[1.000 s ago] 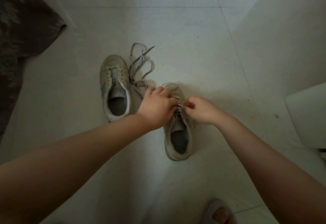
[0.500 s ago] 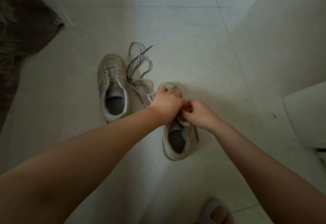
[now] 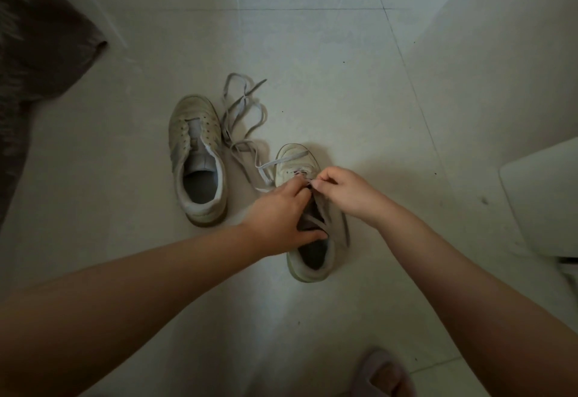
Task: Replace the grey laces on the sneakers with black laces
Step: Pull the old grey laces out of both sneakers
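Note:
Two pale worn sneakers stand on the tiled floor. The left sneaker (image 3: 197,158) has bare eyelets and no lace. A loose grey lace (image 3: 242,115) lies tangled on the floor between the shoes. On the right sneaker (image 3: 312,209), a grey lace (image 3: 283,160) trails from the front eyelets across the toe. My left hand (image 3: 281,218) holds this shoe at its tongue, thumb at the opening and fingertips at the lace. My right hand (image 3: 344,190) pinches the lace just above the eyelets. No black lace is in view.
A dark patterned fabric (image 3: 37,52) lies at the far left. A white rounded object (image 3: 544,199) sits at the right edge. A foot in a slipper (image 3: 383,374) shows at the bottom.
My left hand slid back along the right shoe, its thumb now at the opening. A stretch of grey lace now lies free across the toe. My right hand stays at the eyelets.

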`<state>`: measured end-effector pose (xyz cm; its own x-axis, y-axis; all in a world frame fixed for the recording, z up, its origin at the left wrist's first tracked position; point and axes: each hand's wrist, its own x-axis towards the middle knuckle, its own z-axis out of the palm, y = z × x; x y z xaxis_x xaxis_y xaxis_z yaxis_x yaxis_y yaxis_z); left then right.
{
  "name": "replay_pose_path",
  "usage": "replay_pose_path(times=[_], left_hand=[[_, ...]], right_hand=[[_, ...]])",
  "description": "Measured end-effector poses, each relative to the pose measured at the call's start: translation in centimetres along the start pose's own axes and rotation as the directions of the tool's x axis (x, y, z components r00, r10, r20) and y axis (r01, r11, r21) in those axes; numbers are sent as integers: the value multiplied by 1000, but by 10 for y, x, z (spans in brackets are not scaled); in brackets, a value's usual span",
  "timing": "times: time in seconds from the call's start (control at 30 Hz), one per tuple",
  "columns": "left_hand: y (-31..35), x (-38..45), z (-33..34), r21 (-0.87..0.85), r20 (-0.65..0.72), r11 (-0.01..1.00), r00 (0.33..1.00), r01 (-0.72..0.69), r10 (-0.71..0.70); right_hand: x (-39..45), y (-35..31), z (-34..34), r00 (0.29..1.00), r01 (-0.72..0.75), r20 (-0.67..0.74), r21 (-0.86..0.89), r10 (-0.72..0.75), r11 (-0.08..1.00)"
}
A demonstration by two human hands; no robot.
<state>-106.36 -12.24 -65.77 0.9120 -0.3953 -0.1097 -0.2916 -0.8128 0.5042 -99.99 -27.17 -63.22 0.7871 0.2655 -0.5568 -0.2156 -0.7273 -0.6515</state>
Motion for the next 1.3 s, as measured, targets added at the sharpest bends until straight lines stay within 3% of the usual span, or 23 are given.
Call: replay_pose_path(times=[0.1,0.23,0.3,0.4,0.53,0.7,0.73,0.8,0.87,0.9,0.97,1.03,1.1,1.23,1.3], left_hand=[[-2,0,4,-56,-27,998,999,-25,23],[-5,-4,8,-96,-64,995,997,-42,36],[-3,-4,7,-150,-81,989,997,-8,-5],[0,-3,8,-216,-100,975,992,60,-83],[7,-5,14,-264,-188,961,973,82,-134],[19,3,8,-288,-211,944,952,158,-223],[19,5,7,-250,-177,951,957,182,-230],[18,7,7,-164,-120,960,962,225,-246],[16,10,4,-135,-70,962,966,239,-250],[16,11,3,-126,-49,963,968,238,-245],[15,12,1,-121,-31,964,970,237,-243],[16,12,0,-129,-27,964,971,233,-238],[17,12,-1,-123,-25,967,973,225,-230],[17,13,-3,-132,-18,961,968,245,-249],[19,14,-4,-125,-8,958,966,257,-260]], right_hand=[[-1,-11,-3,979,-185,157,427,128,885],[-2,-10,-6,952,-272,277,565,132,779],[-2,-8,-10,970,-201,223,504,99,840],[-4,-2,-22,994,-40,110,222,16,974],[0,12,-24,994,-14,111,72,6,997],[4,15,-13,997,76,7,-110,-76,991],[3,14,-14,996,86,4,-76,-86,993],[-2,8,-21,999,53,-15,219,-51,974],[-7,5,-28,999,-6,-36,590,33,807],[-8,7,-30,995,1,-72,663,62,749],[-6,12,-28,989,12,-133,515,66,857],[-8,16,-21,995,-26,-88,312,56,950],[-8,20,-10,999,-41,0,239,42,970],[-2,23,7,983,27,-183,102,-8,994],[0,21,9,978,52,-204,84,-34,995]])
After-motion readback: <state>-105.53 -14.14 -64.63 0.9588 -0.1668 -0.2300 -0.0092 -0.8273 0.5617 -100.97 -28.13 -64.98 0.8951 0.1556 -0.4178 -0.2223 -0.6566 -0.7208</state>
